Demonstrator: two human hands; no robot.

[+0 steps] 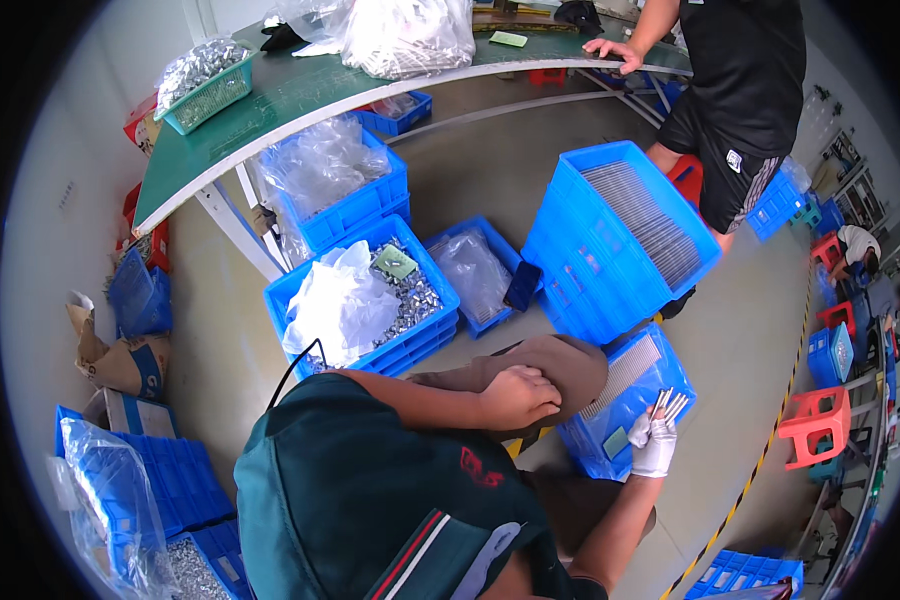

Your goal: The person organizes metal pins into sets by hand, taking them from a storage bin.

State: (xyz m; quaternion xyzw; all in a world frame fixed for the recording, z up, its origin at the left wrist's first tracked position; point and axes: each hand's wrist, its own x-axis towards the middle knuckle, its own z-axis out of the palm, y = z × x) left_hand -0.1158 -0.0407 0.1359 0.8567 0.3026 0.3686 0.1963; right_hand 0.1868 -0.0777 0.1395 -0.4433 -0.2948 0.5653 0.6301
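Note:
My right hand point(654, 446), in a white glove, is closed on several thin metal rods point(672, 404) that stick up from its fingers. It is above the right edge of a blue crate point(600, 462) beside my knees. Inside that crate lies a row of similar rods point(622, 376), and a small green card point(616, 443) is near its front. My bare left hand point(520, 398) rests on my knee with its fingers curled in, and nothing shows in it.
A tall stack of blue crates point(580, 270), its top one filled with rods, stands ahead. Left of it, a blue crate point(440, 290) holds small metal parts and white plastic. A person point(740, 90) stands at the green table point(300, 95). Red stools point(816, 425) are at right.

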